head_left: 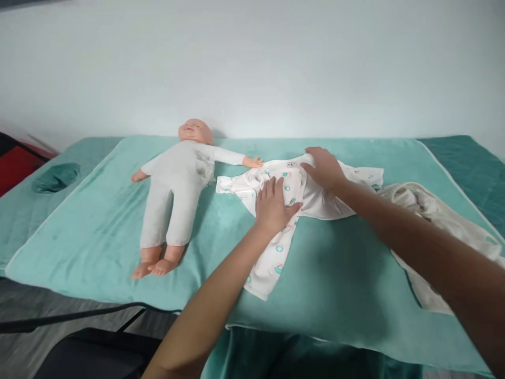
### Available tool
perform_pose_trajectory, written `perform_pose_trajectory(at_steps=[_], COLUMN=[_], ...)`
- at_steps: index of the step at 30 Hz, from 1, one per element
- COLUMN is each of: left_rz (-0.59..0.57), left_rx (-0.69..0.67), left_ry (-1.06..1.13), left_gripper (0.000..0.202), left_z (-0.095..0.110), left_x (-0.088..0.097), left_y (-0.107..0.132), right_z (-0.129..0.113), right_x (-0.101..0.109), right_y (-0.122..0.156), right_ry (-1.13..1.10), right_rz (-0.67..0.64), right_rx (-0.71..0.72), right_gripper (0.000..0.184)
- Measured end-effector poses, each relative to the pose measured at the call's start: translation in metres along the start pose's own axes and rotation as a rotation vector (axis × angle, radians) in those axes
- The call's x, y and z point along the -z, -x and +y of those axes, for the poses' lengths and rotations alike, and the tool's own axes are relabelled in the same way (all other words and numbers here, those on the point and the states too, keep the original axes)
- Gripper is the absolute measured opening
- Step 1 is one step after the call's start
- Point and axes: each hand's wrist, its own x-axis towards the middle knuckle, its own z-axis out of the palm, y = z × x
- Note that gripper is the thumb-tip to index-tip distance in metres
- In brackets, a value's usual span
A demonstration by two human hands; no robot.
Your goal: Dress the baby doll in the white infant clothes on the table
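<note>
A white baby shirt with small teal and pink prints lies spread on the green cover, partly hidden under my hands and right forearm. My left hand rests flat on its printed front, with the fingers stretched forward and the thumb out to the side. At the shirt's upper edge, beside the neck label, is my right hand, its thumb apart from the fingers. To the left, a baby doll in a white cloth body lies on its back, one arm reaching close to the shirt's left sleeve.
Another crumpled white garment lies on the right, partly behind my right forearm. The green cover spreads over a padded bed against a white wall. A black chair stands at the lower left, and something red is at the left edge.
</note>
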Motion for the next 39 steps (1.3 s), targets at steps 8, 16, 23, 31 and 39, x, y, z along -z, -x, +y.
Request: perform_pose_trajectory(at_steps=[8,16,23,31,39], left_rz=[0.033,0.293,0.13,-0.046,-0.034], left_rx=[-0.074,0.154,0.213,0.316,0.345], left_ry=[-0.225,0.073,-0.22,-0.392,0.051], left_gripper=[0.01,0.014,0.069,0.051,0.043], left_z=[0.003,-0.002,-0.042,-0.043,-0.031], left_x=[0.004,0.036,0.025,0.038,0.048], left_y=[0.0,-0.027,-0.044,-0.049,-0.05], right_z=[0.035,0.057,0.006,-0.071,-0.016], right_x=[-0.003,0.025,0.042,0.041,-0.021], right_y=[0.017,0.024,0.03,0.053,0.035], right_ry=[0.164,0.221,-0.009,-0.788,-0.151], right_rz=[0.112,0.027,0.112,-0.319,-0.13], right_rx=[-0.3,-0.408,-0.221,0.299,-0.042], right_gripper=[0.048,0.039,0.023,0.025,0.051])
